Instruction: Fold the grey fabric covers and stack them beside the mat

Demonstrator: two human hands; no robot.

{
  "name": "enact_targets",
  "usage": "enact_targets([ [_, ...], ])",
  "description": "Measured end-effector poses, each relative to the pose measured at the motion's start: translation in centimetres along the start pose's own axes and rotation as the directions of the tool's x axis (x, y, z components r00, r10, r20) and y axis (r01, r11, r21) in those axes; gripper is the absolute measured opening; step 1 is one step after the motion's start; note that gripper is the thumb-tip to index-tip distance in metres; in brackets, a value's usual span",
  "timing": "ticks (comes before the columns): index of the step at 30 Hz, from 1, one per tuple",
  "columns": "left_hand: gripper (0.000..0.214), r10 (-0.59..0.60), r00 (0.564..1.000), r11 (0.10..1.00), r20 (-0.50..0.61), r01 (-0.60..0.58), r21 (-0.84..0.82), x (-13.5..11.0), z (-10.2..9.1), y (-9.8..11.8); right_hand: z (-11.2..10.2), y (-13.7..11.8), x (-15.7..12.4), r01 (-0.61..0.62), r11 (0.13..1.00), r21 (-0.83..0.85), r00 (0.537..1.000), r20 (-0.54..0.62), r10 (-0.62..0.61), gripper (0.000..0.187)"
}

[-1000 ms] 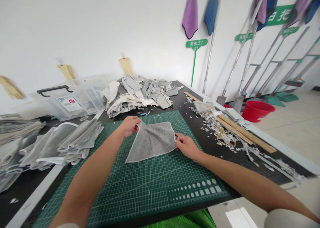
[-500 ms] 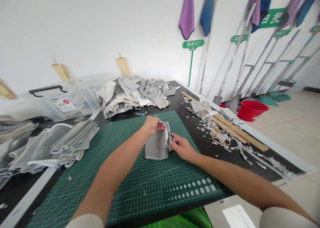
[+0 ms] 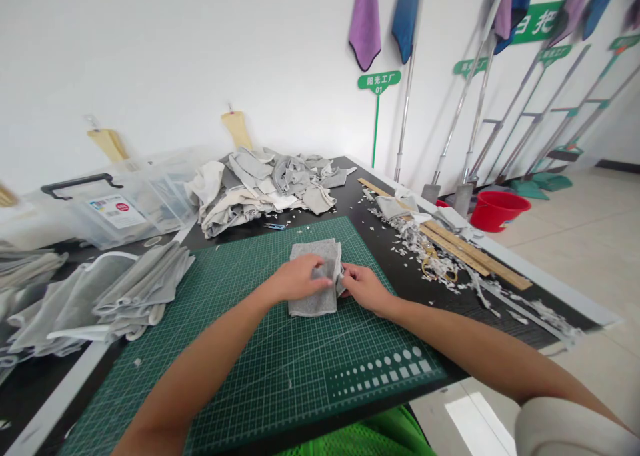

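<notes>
A folded grey terry towel [image 3: 311,304] lies on the green cutting mat [image 3: 260,356], its edge bound in a paler trim. My left hand [image 3: 300,277] lies over the towel's middle with the fingers curled onto the fold. My right hand [image 3: 365,289] pinches the towel's right edge, and the fingertips of both hands nearly meet. The hands hide the towel's centre. A small pair of thread snips [image 3: 274,227] lies beyond the mat, out of reach of both hands' present position.
Folded grey cloths [image 3: 135,289] lie left of the mat, and a heap of grey and white fabric [image 3: 260,189] stands behind it. A clear plastic box [image 3: 120,209] sits back left. Fabric scraps [image 3: 420,249] and a wooden ruler [image 3: 465,253] cover the right of the table.
The towel has gone from a spread, hanging piece to a folded square lying on the mat. My left hand has moved down onto it, and my view has shifted slightly.
</notes>
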State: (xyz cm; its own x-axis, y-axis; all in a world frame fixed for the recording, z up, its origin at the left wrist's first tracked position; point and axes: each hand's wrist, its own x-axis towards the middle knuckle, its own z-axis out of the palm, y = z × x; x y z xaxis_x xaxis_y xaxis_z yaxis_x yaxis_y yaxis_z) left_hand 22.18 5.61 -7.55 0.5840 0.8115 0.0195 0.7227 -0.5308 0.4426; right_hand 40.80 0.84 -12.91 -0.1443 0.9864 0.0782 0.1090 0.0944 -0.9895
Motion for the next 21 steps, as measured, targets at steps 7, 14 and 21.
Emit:
enact_targets([
  [7,0.103,0.220,0.971,0.952,0.099,-0.235,0.197,-3.3,2.5,1.5,0.0,-0.4,0.0,-0.082,0.989,0.121,0.996,0.043,0.077,0.015],
  [14,0.054,0.308,0.951,0.897,0.021,-0.298,0.326,-4.0,3.4,2.2,0.0,0.1,0.2,-0.122,0.981,0.148,0.992,0.041,0.117,0.018],
  [21,0.029,-0.094,0.973,0.988,-0.211,0.117,0.100,-2.4,2.8,0.7,0.0,-0.2,0.2,-0.161,0.971,0.174,0.987,0.030,0.159,0.015],
])
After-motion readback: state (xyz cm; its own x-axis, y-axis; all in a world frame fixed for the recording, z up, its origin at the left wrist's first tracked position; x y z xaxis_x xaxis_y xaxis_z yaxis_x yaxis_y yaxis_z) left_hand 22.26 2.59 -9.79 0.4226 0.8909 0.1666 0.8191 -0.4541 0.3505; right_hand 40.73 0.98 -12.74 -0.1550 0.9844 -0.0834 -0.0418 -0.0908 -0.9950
